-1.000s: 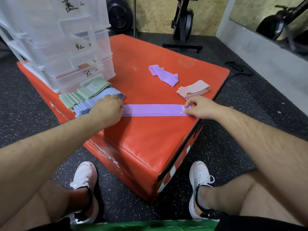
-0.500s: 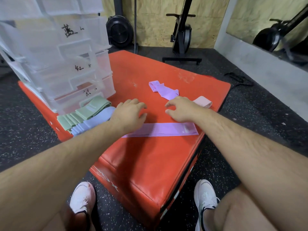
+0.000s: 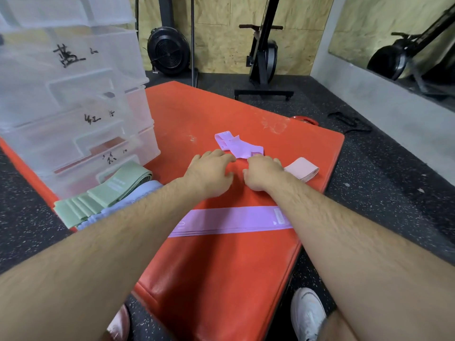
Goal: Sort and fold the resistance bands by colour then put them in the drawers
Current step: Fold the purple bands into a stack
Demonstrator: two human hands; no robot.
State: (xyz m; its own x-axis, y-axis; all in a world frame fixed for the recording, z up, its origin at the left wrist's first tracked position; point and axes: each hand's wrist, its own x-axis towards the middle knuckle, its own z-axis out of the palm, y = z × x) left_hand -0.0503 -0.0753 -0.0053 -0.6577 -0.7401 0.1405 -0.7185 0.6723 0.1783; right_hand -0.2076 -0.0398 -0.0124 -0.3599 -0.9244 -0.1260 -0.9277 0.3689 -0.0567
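Observation:
A flat purple band (image 3: 229, 221) lies stretched across the red box (image 3: 221, 279), under both my forearms. Beyond it a crumpled purple band (image 3: 235, 145) lies on the box. My left hand (image 3: 209, 174) and my right hand (image 3: 262, 174) rest side by side just in front of that crumpled band, fingers spread, fingertips at its near edge, holding nothing. A folded pink band (image 3: 301, 169) sits right of my right hand. Folded green bands (image 3: 103, 195) and blue bands (image 3: 133, 196) lie stacked at the left, by the clear drawer unit (image 3: 73, 107).
The drawer unit stands on the box's left part, its drawers shut and marked with handwriting. Black rubber floor surrounds the box. Gym machines (image 3: 263, 57) and a fan (image 3: 168, 51) stand by the far wall. My white shoes (image 3: 307, 313) are below.
Both hands let go of the flat purple band and moved forward over the box to the crumpled purple band. The camera view tilted up and closer.

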